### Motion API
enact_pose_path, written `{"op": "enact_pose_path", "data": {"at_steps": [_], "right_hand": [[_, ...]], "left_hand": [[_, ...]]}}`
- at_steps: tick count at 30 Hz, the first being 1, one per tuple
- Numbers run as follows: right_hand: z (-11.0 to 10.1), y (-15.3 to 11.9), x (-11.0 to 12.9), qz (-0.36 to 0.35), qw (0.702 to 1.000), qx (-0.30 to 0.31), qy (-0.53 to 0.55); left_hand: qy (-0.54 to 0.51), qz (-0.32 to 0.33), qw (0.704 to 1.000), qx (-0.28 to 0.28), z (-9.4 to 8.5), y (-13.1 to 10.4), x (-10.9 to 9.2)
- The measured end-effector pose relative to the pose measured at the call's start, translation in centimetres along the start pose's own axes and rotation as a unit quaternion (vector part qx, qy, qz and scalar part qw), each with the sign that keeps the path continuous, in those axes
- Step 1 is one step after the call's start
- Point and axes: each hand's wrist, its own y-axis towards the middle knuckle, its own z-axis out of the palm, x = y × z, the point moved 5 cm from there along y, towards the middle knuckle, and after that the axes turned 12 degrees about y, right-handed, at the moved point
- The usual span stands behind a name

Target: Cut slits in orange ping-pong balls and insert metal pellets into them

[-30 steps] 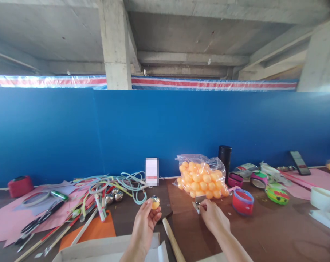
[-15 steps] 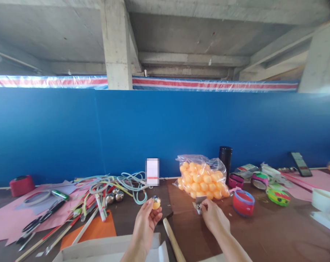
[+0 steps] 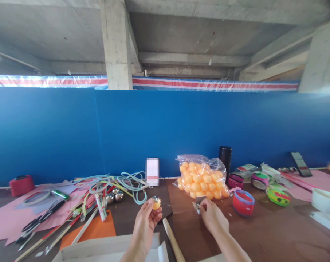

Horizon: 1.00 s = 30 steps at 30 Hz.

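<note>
In the head view my left hand (image 3: 147, 220) pinches a small ball (image 3: 156, 203), orange below and shiny silver on top, between thumb and fingers. My right hand (image 3: 213, 216) reaches down to the brown tabletop, its thumb and fingertips closed at a small shiny silver piece (image 3: 198, 206). Under those fingertips is a small grey-and-white square (image 3: 200, 199), partly covered by the hand. Just behind it stands a clear plastic bag (image 3: 201, 178) full of orange balls. A wooden handle (image 3: 172, 238) lies between my two forearms.
An open white box (image 3: 99, 249) is at the near edge, below my left forearm. Silver balls (image 3: 119, 195), cords (image 3: 137, 182), sticks and scissors (image 3: 40, 220) crowd the left. To the right are a red tape roll (image 3: 243, 203), a green round item (image 3: 278, 196) and a white bowl (image 3: 326, 201).
My right hand has shifted very slightly left, with the small silver piece at its fingertips. The left hand and its ball look the same.
</note>
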Motion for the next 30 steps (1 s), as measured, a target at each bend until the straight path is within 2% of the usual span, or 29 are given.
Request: {"op": "enact_pose_path", "data": {"at_steps": [20, 30], "right_hand": [[0.08, 0.09, 0.27, 0.0, 1.0, 0.005, -0.007], [0.24, 0.32, -0.07, 0.006, 1.0, -0.013, 0.012]], "left_hand": [[0.006, -0.005, 1.0, -0.009, 0.28, -0.29, -0.2], [0.004, -0.005, 1.0, -0.001, 0.38, -0.3, -0.2]]}}
